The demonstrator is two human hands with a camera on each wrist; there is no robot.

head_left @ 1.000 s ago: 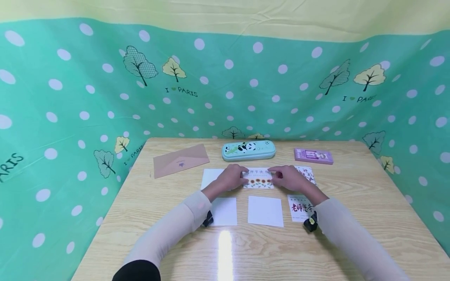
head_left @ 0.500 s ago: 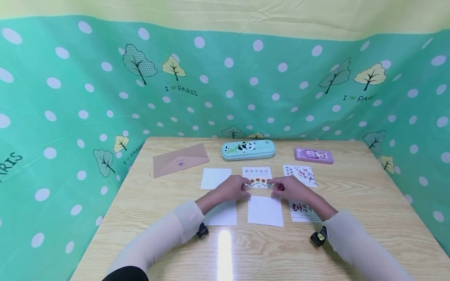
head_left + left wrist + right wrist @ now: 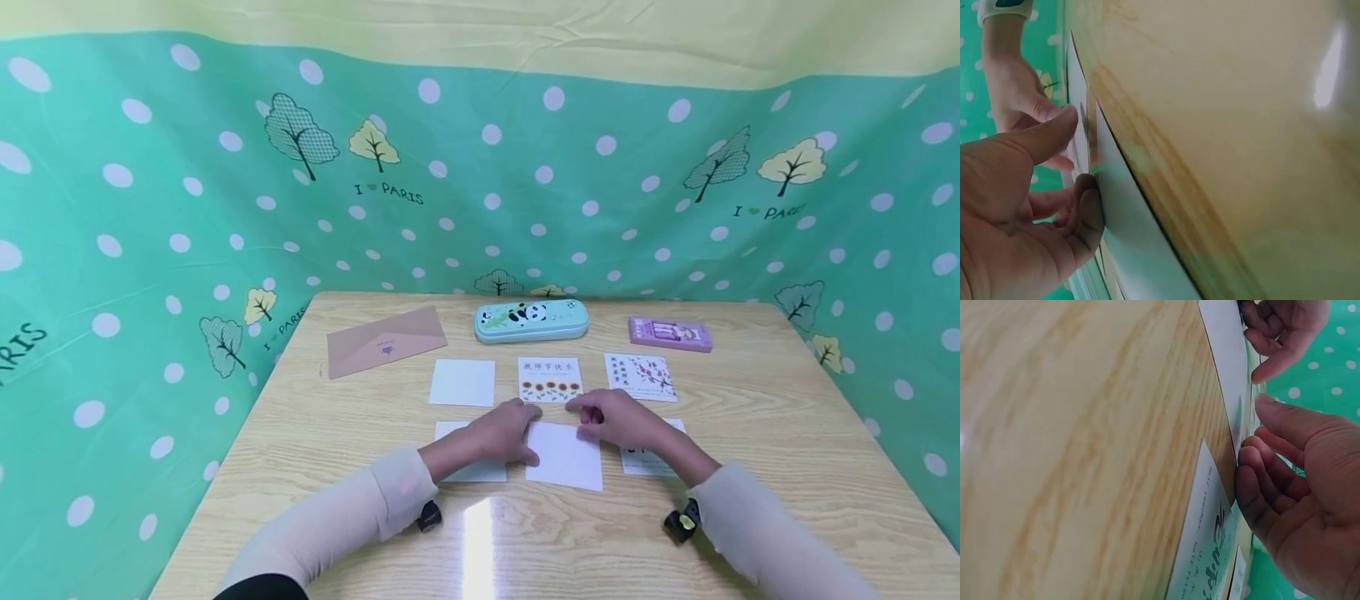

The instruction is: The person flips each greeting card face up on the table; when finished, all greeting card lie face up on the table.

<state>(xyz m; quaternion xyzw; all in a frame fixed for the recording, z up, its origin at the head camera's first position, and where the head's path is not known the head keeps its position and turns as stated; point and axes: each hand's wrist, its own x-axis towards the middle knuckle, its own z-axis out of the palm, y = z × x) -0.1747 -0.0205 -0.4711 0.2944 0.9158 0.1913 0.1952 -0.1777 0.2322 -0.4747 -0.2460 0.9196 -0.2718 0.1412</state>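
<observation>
A blank white card [image 3: 564, 458] lies in the middle of the front row, between the two hands. My left hand [image 3: 501, 433] is at its left edge, thumb and fingers apart, fingertips at the card. At the upper right corner is my right hand [image 3: 618, 418], index finger stretched toward the sunflower card [image 3: 550, 368] just behind. Both wrist views show loosely bent fingers beside the cards; no pinch is visible. Partly hidden under the left hand is another white card [image 3: 474, 472]. The right hand partly covers a card with red writing [image 3: 651, 465].
Behind lie a blank card [image 3: 462, 383] and a plum-blossom card [image 3: 652, 377]. Farther back are a brown envelope [image 3: 386, 340], a light-blue panda pencil case [image 3: 531, 322] and a purple box [image 3: 669, 333]. All stand on the wooden table [image 3: 780, 433].
Both hands have come off the sunflower card and moved toward the body, to the blank white card in front. That card has slid slightly nearer and left.
</observation>
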